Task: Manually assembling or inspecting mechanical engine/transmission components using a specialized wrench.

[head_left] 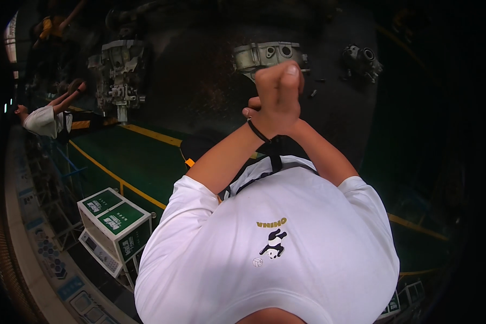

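My two forearms meet at the wrists in the middle of the head view, and my hands overlap there. A dark band circles my left wrist. Closed fingers show on my left hand (253,106), partly covered where the hands cross. My right hand (286,102) is also closed, with a raised digit at its top. Anything inside either hand is hidden. Just beyond them, a grey cast-metal housing (262,54) with round holes rests on the dark work surface (200,70); the hands overlap its near edge in view, and I cannot tell whether they touch it.
A smaller metal assembly (364,60) lies to the right, with a small loose part (313,93) nearer the housing. Farther left is a large gearbox-like assembly (121,75). A person in a white shirt (43,121) works there. A white-framed green cabinet (116,218) stands lower left.
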Demonstrator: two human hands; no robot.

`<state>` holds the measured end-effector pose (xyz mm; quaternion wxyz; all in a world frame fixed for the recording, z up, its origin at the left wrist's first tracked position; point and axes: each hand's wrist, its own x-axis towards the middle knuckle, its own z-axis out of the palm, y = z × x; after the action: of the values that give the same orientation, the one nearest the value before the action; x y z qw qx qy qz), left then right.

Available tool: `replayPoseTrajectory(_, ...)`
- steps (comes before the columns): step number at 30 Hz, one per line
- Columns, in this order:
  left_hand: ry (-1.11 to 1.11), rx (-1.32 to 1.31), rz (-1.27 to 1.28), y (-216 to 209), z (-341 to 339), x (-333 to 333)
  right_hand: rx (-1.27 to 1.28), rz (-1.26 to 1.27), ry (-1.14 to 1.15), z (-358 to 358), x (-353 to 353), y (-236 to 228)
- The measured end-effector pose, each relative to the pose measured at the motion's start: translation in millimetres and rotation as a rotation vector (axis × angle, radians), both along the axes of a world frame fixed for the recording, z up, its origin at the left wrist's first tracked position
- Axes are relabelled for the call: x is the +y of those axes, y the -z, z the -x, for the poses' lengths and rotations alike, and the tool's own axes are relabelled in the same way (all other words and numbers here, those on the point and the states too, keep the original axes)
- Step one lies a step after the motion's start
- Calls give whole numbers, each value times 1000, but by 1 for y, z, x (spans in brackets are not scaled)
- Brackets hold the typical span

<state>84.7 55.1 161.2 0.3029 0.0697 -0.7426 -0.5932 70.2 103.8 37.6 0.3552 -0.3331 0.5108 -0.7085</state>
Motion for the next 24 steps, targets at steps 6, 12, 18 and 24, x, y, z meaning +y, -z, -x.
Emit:
replayPoseTrajectory(6, 104, 274, 163, 35, -22, 40, 508, 197, -47, 28, -43, -19)
replayPoseTrajectory(12, 55, 186, 173, 20, -17, 14, 528, 93, 317, 71, -65, -17)
replayPoseTrajectory(18, -129, 86, -55, 9, -3, -17, 386, -22, 457, 97, -7, 4)
replayPoseTrajectory(24, -10, 32, -157, 11, 50, -52, 231, -99, 300, 58, 23, 15)
